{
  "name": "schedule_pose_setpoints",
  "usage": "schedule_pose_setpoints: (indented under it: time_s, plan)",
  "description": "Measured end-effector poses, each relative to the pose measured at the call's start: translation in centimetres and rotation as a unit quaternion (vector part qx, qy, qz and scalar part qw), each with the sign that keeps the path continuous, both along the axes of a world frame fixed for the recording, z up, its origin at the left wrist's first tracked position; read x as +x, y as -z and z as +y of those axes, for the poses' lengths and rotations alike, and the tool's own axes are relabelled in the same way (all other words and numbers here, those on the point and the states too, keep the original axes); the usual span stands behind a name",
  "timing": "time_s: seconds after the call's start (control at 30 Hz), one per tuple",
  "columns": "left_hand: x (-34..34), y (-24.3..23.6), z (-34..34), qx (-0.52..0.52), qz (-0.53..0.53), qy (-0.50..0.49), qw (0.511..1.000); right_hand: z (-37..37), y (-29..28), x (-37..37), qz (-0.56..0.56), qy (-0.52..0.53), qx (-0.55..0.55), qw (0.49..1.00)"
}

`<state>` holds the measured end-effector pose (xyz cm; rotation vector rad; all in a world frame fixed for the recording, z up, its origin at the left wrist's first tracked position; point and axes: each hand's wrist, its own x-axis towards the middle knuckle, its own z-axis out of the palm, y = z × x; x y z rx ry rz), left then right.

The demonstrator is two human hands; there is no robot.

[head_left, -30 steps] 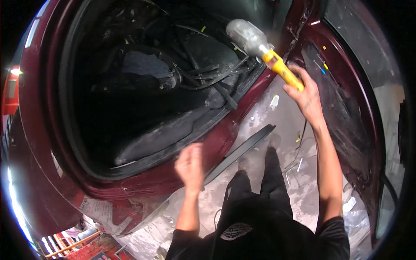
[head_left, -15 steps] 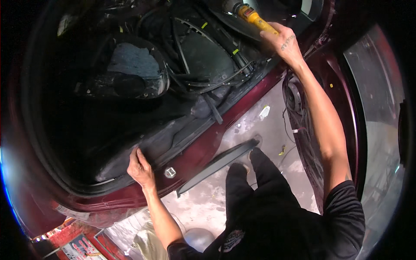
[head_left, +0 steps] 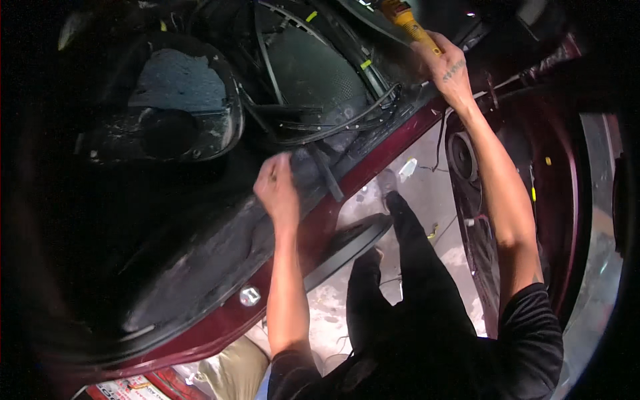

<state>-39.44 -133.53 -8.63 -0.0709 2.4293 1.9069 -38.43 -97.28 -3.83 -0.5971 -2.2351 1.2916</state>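
My right hand [head_left: 448,67] is wrapped round a yellow-bodied hand tool [head_left: 412,25] with a dark head, at the top right, over the inside of a dark red car. The tool's head is partly cut off by the picture's upper edge. My left hand [head_left: 277,187] is slightly blurred, fingers curled in, above the inner side of the door sill [head_left: 393,140]. Whatever its fingers may hold is hidden. Just right of it a black strip [head_left: 328,177] sticks out across the sill. Dark floor lining [head_left: 200,267] lies below and left of this hand.
Loose black cables [head_left: 320,137] run across the bare car interior near a seat-like part with a grey-blue pad [head_left: 180,80]. An opened door with a round speaker [head_left: 461,157] stands at right. A long dark panel [head_left: 350,250] lies by my legs. White scraps [head_left: 408,168] litter the floor.
My left hand has left the sill's near end and moved up and right, inward over the car floor. My right hand and the yellow tool have shifted slightly right. My view has shifted too.
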Motion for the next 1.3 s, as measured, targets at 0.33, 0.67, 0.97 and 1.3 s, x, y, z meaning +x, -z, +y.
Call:
schedule_pose_setpoints:
  time_s: [0.33,0.67,0.97,1.3]
  plan:
    - [-16.6,12.1,13.3,0.051,-0.134,0.143,0.979,0.0,15.9,-9.8,0.101,-0.087,-0.104,0.986]
    - [-24.2,15.5,19.4,0.212,-0.297,0.175,0.914,-7.1,23.8,-17.5,0.043,-0.081,-0.145,0.985]
    - [-29.5,20.3,17.3,0.078,-0.143,0.22,0.962,-1.0,24.9,-18.8,0.112,-0.165,0.126,0.972]
    - [-29.6,25.4,16.2,0.188,-0.043,0.262,0.946,8.1,48.5,-16.6,-0.408,-0.081,0.058,0.907]
